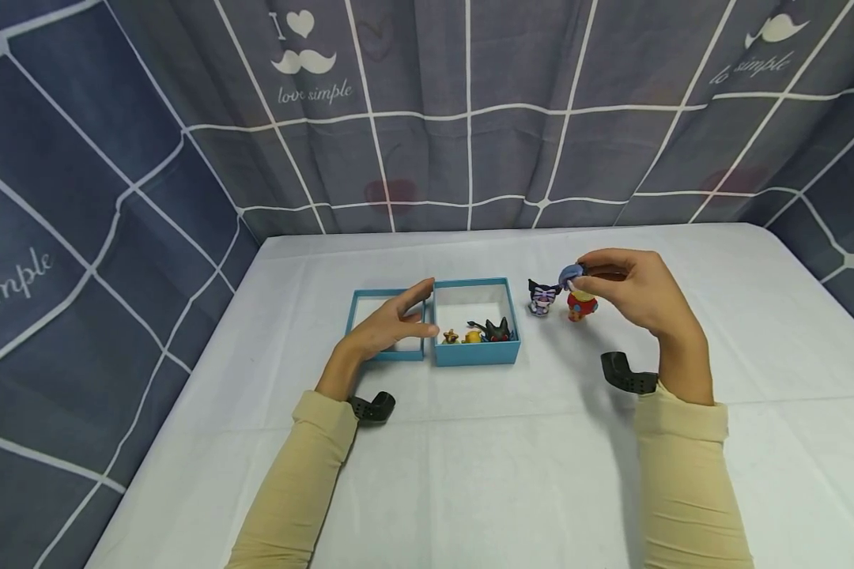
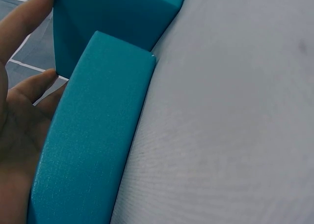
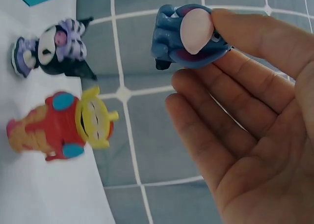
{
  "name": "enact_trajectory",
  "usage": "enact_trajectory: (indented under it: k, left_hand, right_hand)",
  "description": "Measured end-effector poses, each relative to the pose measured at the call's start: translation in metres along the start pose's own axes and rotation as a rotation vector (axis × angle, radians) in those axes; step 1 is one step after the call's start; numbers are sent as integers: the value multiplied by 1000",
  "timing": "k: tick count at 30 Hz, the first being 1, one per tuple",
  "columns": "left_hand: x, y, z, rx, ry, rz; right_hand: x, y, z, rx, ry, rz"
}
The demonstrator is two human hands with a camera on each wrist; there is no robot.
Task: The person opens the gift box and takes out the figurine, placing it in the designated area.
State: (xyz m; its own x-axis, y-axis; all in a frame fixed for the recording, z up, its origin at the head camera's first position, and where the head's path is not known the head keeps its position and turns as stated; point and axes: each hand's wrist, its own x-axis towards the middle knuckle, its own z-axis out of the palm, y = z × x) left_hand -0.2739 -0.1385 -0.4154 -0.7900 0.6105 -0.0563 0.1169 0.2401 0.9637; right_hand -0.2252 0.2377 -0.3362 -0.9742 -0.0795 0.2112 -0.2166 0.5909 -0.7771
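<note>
In the head view my right hand (image 1: 633, 288) pinches a blue donkey figurine (image 1: 571, 276) with a pale muzzle between thumb and fingers, raised off the table. Close by stand a black-and-purple figurine (image 3: 61, 47) with pointed ears and a yellow-headed, three-eyed alien figurine (image 3: 59, 126) in red. My left hand (image 1: 387, 322) touches the left side of a blue box (image 1: 477, 354) with extended thumb and fingers, reaching over a shallow blue lid (image 2: 95, 135). Inside the box, along its near wall, lie a black dragon-like figurine (image 1: 498, 330) and small yellow figurines (image 1: 473, 337).
A white cloth covers the table (image 1: 512, 474). Dark checked curtains (image 1: 427, 158) hang behind it and at both sides. The lid lies immediately left of the box. Each wrist carries a black camera mount (image 1: 626, 375).
</note>
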Motion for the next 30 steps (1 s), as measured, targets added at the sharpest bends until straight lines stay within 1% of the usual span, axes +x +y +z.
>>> enact_trajectory:
  k: [5, 10, 16, 19, 20, 23, 27, 29, 30]
  left_hand:
    - [0, 1, 0, 1, -3, 15]
    - [0, 0, 0, -3, -2, 13]
    - [1, -1, 0, 2, 5, 0]
    - [1, 0, 1, 1, 4, -8]
    - [0, 2, 2, -2, 4, -12]
    - [-5, 14, 4, -7, 2, -22]
    - [-11, 28, 7, -7, -1, -28]
    - [-12, 28, 7, -6, -2, -28]
    - [-11, 25, 7, -4, -1, -28]
  right_hand:
    - [-4, 13, -12, -7, 62, 12]
    - [-7, 24, -21, -13, 112, 13]
    - [-11, 36, -29, -36, 117, 27]
    - [-13, 42, -34, -63, 112, 44]
    - [-13, 44, -35, -76, 109, 49]
    - [-14, 51, -36, -124, 78, 68]
    - [-12, 59, -33, -181, 10, 81]
    - [-10, 62, -30, -203, -30, 83]
    - [-10, 63, -29, -211, -51, 84]
